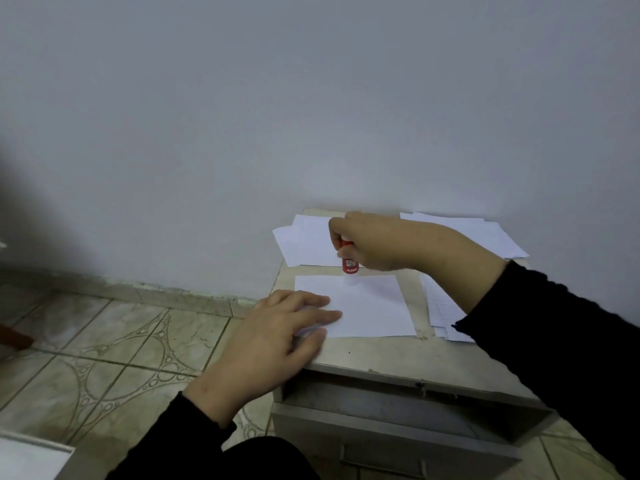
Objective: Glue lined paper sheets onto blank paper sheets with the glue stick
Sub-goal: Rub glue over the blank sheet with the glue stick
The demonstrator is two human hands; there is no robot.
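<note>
Right hand (375,242) gripping the red glue stick (349,263), held upright, tip down on the far edge of the blank sheet (370,306) mid-worktop (381,355). Left hand (277,327) pressing flat, fingers straight, on the sheet's near-left corner. Lined sheets (443,306) just right.

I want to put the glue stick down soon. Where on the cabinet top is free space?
Free: the front strip between the middle sheet and the drawer edge. Crowded: back corners and right side, covered by paper piles.
</note>
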